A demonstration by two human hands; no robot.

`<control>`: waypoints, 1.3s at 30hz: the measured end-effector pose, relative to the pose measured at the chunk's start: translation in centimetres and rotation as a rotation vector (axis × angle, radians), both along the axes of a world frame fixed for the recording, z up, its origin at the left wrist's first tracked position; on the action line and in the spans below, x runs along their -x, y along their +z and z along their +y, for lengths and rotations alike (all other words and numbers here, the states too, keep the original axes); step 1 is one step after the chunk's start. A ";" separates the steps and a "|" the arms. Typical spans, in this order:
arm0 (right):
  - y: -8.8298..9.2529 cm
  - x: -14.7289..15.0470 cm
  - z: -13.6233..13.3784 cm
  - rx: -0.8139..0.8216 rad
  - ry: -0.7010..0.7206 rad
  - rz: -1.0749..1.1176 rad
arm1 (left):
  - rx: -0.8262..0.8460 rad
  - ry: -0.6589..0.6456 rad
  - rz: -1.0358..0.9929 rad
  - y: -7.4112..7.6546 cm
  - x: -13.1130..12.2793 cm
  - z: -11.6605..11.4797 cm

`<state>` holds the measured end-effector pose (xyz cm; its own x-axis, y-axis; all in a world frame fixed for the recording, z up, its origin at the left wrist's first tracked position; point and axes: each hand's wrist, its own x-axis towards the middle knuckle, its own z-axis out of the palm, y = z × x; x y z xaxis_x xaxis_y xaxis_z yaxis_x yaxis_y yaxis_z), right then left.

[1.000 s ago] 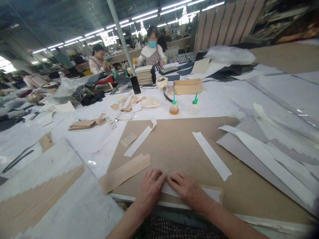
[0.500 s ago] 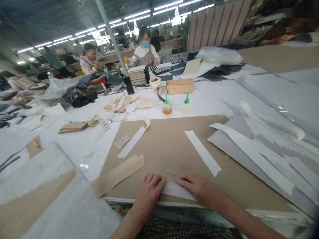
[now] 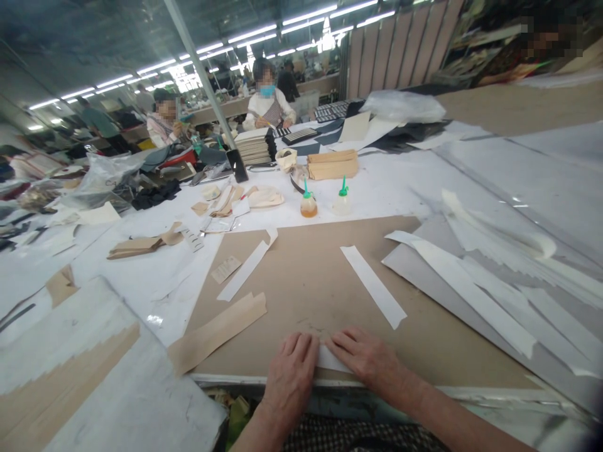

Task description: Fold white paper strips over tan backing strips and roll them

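Note:
At the near edge of the brown board [image 3: 311, 270], a white strip [image 3: 331, 360] lies mostly covered by my two hands. My left hand [image 3: 293, 364] is closed on its left end, fingers together and pressing down. From the other side my right hand [image 3: 365, 356] is closed on the strip, its fingertips almost meeting the left ones. Further up the board are a single white strip [image 3: 374, 285] to the right and another white strip [image 3: 245, 270] with a curled end to the left. A tan strip [image 3: 219, 333] and a small printed paper piece [image 3: 226, 270] lie nearby.
Two green-tipped bottles [image 3: 308, 204] stand beyond the board. White strips [image 3: 471, 295] are fanned out on the right; overlapping tan strips [image 3: 70, 376] lie at left. Behind them are a tan stack [image 3: 332, 164], a phone [image 3: 237, 165] by a pole, and co-workers across the table.
My left hand has slid right along the white strip, and the gap between my hands is narrower. Less of the strip shows. The whole view has shifted slightly.

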<state>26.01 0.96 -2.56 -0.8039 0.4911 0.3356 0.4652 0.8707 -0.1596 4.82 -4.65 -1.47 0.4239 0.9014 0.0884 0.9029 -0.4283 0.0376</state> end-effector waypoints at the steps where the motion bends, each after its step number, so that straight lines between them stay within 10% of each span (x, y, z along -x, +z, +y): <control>1: 0.0 -0.1 0.0 -0.002 -0.001 0.003 | -0.001 -0.016 -0.011 0.0 -0.3 0.0; 39: -1.1 -7.2 -3.9 -0.049 -0.400 0.199 | -0.045 -0.039 -0.273 -0.6 -8.9 0.6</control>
<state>33.18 -2.98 -3.67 -0.4715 0.7299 0.4949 0.7313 0.6372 -0.2430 13.76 -4.06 -2.10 0.4132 0.8776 0.2432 0.8448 -0.4691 0.2573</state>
